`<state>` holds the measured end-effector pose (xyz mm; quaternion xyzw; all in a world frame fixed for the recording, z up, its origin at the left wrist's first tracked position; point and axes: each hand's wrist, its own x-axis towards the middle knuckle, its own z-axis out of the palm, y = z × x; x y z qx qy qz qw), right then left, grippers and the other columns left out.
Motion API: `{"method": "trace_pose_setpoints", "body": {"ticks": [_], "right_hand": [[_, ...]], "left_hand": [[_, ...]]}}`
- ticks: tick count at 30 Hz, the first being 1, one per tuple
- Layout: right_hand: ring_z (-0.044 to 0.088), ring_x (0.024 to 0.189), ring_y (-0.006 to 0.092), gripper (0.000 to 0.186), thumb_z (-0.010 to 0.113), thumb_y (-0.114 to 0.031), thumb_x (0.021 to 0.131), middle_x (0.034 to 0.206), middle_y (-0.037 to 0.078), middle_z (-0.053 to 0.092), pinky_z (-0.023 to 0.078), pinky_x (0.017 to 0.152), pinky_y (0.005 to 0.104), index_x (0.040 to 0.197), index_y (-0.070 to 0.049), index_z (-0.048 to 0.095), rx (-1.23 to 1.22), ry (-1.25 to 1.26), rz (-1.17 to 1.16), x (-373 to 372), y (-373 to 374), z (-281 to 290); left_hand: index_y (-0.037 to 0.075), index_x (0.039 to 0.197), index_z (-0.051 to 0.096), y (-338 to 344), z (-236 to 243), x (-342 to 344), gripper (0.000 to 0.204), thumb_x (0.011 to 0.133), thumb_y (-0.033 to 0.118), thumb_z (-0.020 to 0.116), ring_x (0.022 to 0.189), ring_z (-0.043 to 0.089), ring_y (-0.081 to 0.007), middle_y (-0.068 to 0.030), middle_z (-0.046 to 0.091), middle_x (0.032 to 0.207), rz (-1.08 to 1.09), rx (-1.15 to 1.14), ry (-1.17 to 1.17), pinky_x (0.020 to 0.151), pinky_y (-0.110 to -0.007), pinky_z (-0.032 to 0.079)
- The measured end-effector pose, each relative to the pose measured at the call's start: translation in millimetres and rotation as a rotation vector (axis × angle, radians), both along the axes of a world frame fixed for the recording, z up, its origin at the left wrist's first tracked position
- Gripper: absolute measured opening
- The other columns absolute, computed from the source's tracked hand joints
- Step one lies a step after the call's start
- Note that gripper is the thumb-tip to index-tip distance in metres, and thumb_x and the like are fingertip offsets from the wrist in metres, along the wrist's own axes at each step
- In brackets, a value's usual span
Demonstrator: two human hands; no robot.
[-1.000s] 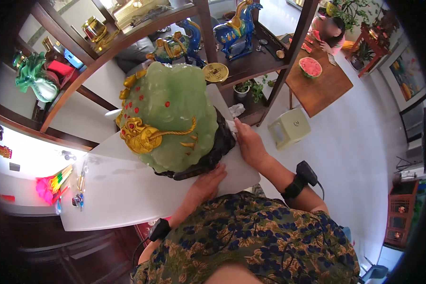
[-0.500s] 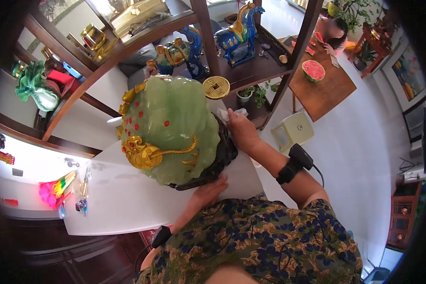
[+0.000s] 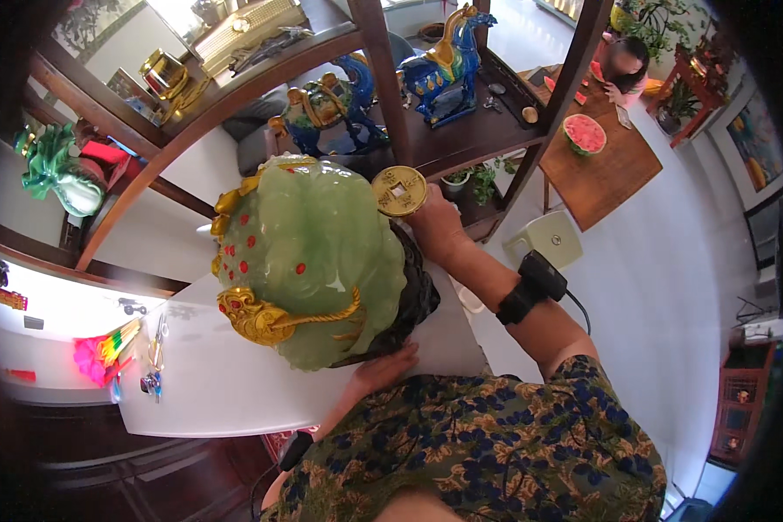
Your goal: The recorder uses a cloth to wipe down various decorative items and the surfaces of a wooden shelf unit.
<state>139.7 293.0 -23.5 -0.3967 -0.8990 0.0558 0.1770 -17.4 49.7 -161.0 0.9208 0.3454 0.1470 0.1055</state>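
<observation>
A large green jade-like toad statue (image 3: 309, 257) with gold trim, red dots and a gold coin (image 3: 398, 190) at its mouth is lifted off the white counter (image 3: 209, 387) on its dark base (image 3: 413, 304). My left hand (image 3: 383, 370) grips the near edge of the base from below. My right hand (image 3: 439, 230) holds the far side, just behind the coin. Both forearms wear black bands.
A dark wooden shelf unit (image 3: 461, 130) stands right behind, with blue and gold horse figures (image 3: 444, 61), gold ornaments and a green figure (image 3: 56, 170). Coloured items and keys (image 3: 152, 365) lie at the counter's left. A person sits at a far table with watermelon (image 3: 585, 133). A pale stool (image 3: 548, 239).
The statue has risen and moved toward the shelf, with both hands staying on its base. My right hand has moved up and away along with it.
</observation>
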Motion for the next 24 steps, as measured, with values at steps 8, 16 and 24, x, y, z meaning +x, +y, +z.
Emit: {"method": "trace_pose_setpoints", "body": {"ticks": [8,16,24], "right_hand": [[0.049,0.091,0.0278,0.036,0.053,-0.006,0.069,0.089,0.013,0.052,0.047,0.07,0.0351,0.105,0.0,0.052,0.323,0.309,0.208,-24,30,-19],[0.039,0.116,0.0242,0.034,0.051,-0.01,0.074,0.113,0.004,0.052,0.031,0.095,0.0398,0.107,-0.014,0.056,-0.222,0.526,0.559,-30,49,-40],[0.038,0.118,0.0258,0.032,0.055,-0.01,0.071,0.116,0.006,0.05,0.031,0.094,0.0426,0.103,-0.013,0.058,0.146,0.242,0.327,-3,29,-11]], "left_hand": [[0.002,0.133,0.024,-1,12,5,0.047,0.09,0.02,0.029,0.131,0.02,-0.0217,-0.0089,0.024,0.139,-0.065,1.065,1.324,0.109,-0.033,0.016],[0.006,0.135,0.019,0,25,3,0.049,0.091,0.025,0.027,0.13,0.021,-0.0231,-0.0076,0.022,0.139,-0.125,1.146,1.311,0.11,-0.037,0.014],[0.008,0.137,0.011,-1,46,6,0.056,0.09,0.031,0.03,0.128,0.023,-0.0255,-0.0072,0.02,0.14,-0.233,1.036,1.288,0.11,-0.041,0.015]]}}
